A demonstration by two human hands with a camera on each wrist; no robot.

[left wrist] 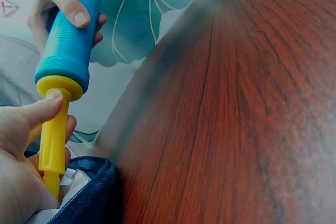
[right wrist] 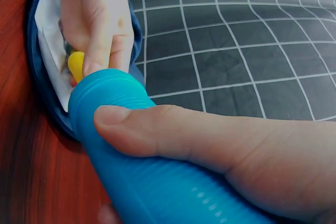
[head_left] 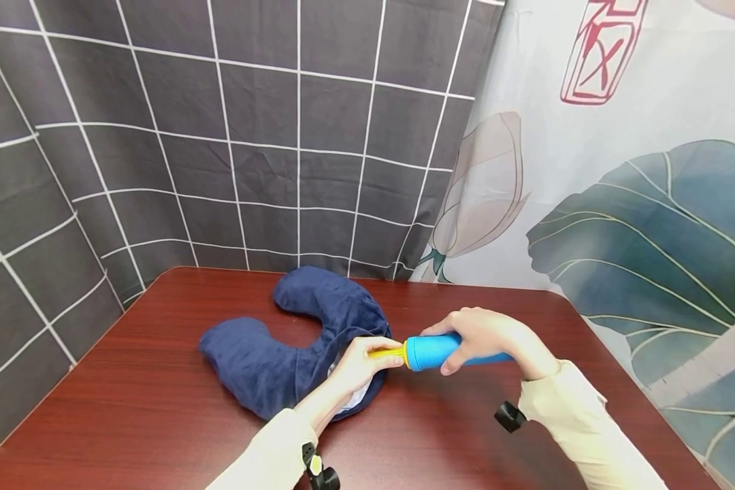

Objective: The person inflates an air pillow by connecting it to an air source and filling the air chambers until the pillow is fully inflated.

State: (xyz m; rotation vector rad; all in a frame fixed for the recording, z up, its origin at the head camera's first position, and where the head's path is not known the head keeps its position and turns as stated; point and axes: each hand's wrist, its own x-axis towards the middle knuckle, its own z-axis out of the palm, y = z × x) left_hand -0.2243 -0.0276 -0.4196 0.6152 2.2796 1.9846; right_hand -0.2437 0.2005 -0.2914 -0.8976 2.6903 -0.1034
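A blue hand pump (head_left: 427, 352) with a yellow nozzle (left wrist: 54, 140) lies nearly level above the table in the head view. My right hand (head_left: 488, 335) grips its blue barrel, thumb along the near side. With thumb and fingers my left hand (head_left: 356, 366) holds the yellow nozzle just below the barrel. The nozzle's tip points into the unzipped opening of a navy U-shaped neck pillow (head_left: 239, 361); whether it joins anything inside is hidden behind my left hand. White inner material (right wrist: 50, 40) shows within the opening, and a zipper edge (left wrist: 89, 192) runs along it.
The pillow lies on a reddish-brown wooden table (head_left: 128, 381), its two arms pointing left. Behind the table hangs a dark grid-patterned cloth (head_left: 257, 163), with a pale leaf-printed cloth (head_left: 545, 224) at the right.
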